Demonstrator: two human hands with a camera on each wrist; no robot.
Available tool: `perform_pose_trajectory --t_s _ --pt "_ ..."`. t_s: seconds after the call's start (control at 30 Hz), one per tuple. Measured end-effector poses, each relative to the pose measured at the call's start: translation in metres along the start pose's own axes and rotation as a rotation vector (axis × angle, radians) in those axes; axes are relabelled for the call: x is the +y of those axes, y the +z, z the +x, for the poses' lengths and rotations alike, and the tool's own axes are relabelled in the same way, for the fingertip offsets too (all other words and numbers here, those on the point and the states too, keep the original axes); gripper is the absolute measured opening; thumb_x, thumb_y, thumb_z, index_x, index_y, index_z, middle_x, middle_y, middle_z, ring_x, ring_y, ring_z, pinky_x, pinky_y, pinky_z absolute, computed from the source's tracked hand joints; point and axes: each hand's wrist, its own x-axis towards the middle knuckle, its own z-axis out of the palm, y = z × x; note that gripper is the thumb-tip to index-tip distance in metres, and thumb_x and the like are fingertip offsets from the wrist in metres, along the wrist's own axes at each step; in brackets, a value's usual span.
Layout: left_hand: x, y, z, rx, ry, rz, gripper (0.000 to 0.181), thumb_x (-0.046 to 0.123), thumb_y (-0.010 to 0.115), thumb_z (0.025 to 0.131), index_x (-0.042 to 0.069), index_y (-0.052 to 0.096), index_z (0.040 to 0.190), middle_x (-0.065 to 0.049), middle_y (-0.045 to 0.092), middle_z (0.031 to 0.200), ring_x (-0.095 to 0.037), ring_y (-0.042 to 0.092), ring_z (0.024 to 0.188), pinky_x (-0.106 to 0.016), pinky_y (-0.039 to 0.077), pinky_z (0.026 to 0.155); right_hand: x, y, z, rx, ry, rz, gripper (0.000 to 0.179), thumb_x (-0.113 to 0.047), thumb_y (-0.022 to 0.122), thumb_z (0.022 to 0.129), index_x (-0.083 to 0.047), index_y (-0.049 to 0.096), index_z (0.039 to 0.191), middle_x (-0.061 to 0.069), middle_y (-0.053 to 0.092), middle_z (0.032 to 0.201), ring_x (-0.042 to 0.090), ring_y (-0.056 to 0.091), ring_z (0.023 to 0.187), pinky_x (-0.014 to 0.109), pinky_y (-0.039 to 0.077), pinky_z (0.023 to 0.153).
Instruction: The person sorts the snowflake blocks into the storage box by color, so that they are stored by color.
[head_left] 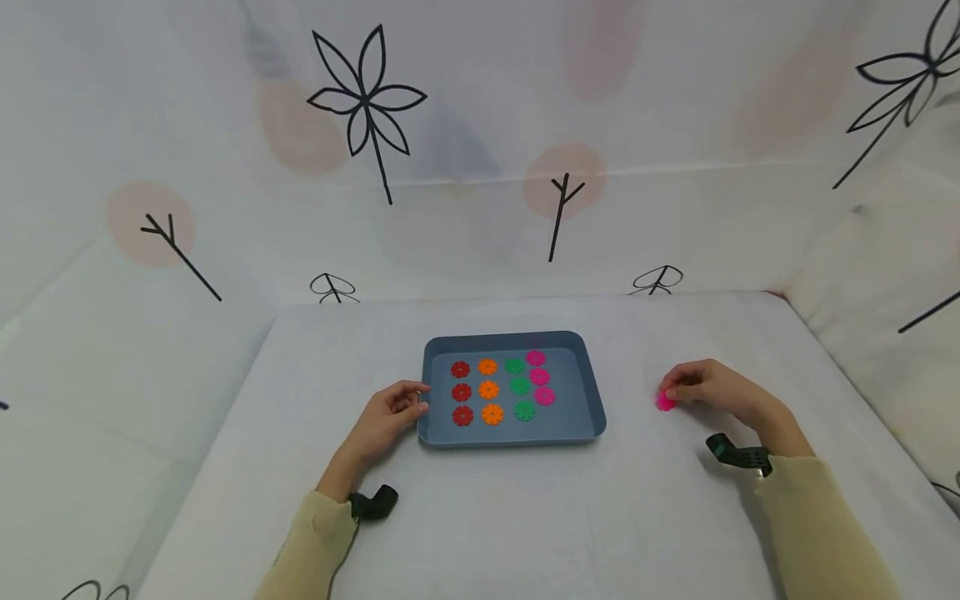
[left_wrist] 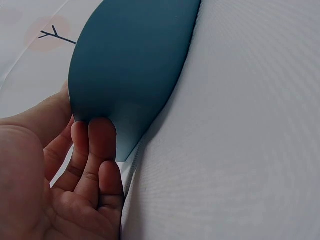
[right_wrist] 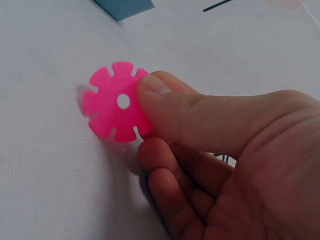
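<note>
My right hand (head_left: 720, 390) pinches a pink notched plastic disc (right_wrist: 111, 102) between thumb and fingers, to the right of the tray. The disc is tilted up, with a round hole in its middle and slots around its rim. My left hand (head_left: 386, 421) grips the left edge of a blue-grey tray (head_left: 573, 425); in the left wrist view its fingers (left_wrist: 102, 140) curl against the tray's side. Inside the tray lie columns of similar discs: three red (head_left: 461, 392), three orange (head_left: 489, 389), three green (head_left: 520, 386) and three pink (head_left: 539, 377).
A white cloth (head_left: 525, 517) covers the table, and white fabric walls (head_left: 465, 233) with printed plants rise behind and at both sides. Dark wrist cameras are strapped to the left wrist (head_left: 375, 503) and right wrist (head_left: 735, 454).
</note>
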Motion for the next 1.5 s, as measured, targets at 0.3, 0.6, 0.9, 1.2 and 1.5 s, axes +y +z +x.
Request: perform_pose_trajectory --t_s 0.3,0.6,0.9,1.2,1.5 --pt "0.002 0.0 0.001 0.005 -0.001 0.006 0.032 0.011 0.067 0.096 -0.001 0.063 0.126 -0.008 0.054 0.088 -0.013 0.05 0.073 -0.022 0.042 0.069 -0.003 0.003 -0.002 0.08 0.038 -0.007 0.024 -0.022 0.069 0.094 -0.002 0.068 0.109 0.009 0.065 0.1 0.023 0.054 0.093 0.028 0.047 0.078" --pt "0.008 0.0 0.0 -0.008 -0.016 -0.001 0.033 0.008 0.066 0.096 -0.004 0.061 0.127 -0.01 0.054 0.089 -0.014 0.051 0.074 -0.022 0.043 0.07 0.002 0.005 -0.003 0.165 0.045 -0.028 0.024 -0.017 0.064 0.098 0.0 0.066 0.114 0.012 0.064 0.103 0.024 0.054 0.093 0.028 0.05 0.075" --pt "0.001 0.0 0.001 -0.001 0.004 -0.006 0.033 0.014 0.069 0.095 0.001 0.064 0.125 -0.011 0.054 0.089 -0.016 0.051 0.074 -0.023 0.044 0.07 -0.003 0.008 -0.003 0.18 0.031 -0.04 0.025 -0.017 0.063 0.098 0.001 0.065 0.116 0.014 0.063 0.107 0.028 0.052 0.098 0.027 0.051 0.076" --pt "0.011 0.001 -0.001 -0.003 -0.016 0.004 0.032 0.009 0.067 0.096 -0.004 0.062 0.125 -0.01 0.053 0.088 -0.013 0.049 0.073 -0.022 0.042 0.068 -0.013 0.016 -0.003 0.164 -0.003 -0.041 0.027 -0.013 0.064 0.098 0.001 0.063 0.121 0.015 0.062 0.111 0.029 0.054 0.099 0.026 0.052 0.077" --pt "0.002 0.001 0.0 0.004 0.011 0.002 0.033 0.013 0.068 0.096 0.0 0.063 0.125 -0.009 0.054 0.089 -0.013 0.05 0.073 -0.022 0.042 0.07 -0.032 0.019 0.002 0.125 -0.013 -0.06 0.024 -0.014 0.064 0.097 -0.004 0.066 0.119 0.011 0.064 0.106 0.028 0.056 0.096 0.032 0.053 0.077"
